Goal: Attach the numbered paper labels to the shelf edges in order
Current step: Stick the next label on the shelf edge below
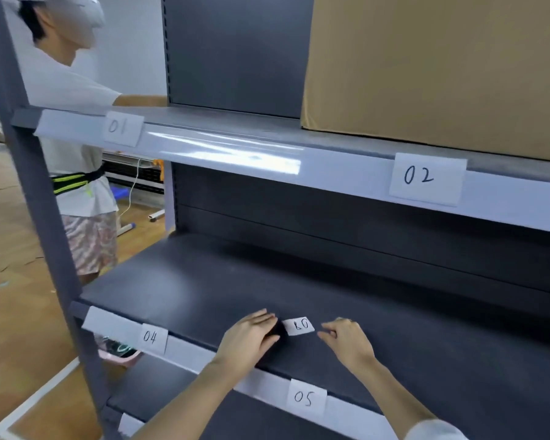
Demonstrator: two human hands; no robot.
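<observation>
Paper label point(299, 326) lay flat on dark shelf point(178, 290), between hands; left hand point(248, 339) at 9 o'clock, fingers straight, holding nothing; right hand point(346, 339) at 3 o'clock, fingers loosely curled, just beside, apart

Paper labels read 01 point(121, 128) and 02 point(426, 178) on the upper shelf edge point(223, 150), 04 point(153, 338) and 05 point(305, 397) on the lower shelf edge point(267, 384).

A large brown cardboard box point(438, 68) sits on the upper shelf at about 1 o'clock, its lower edge resting on the shelf surface. At 10 o'clock a second person point(77, 147) stands behind the rack in a white shirt, a dark belt with neon-yellow stripes point(73, 182) around the waist. Wooden floor point(10, 249) fills the 9 o'clock side. A pink basket point(121, 355) shows at 7 o'clock.
</observation>
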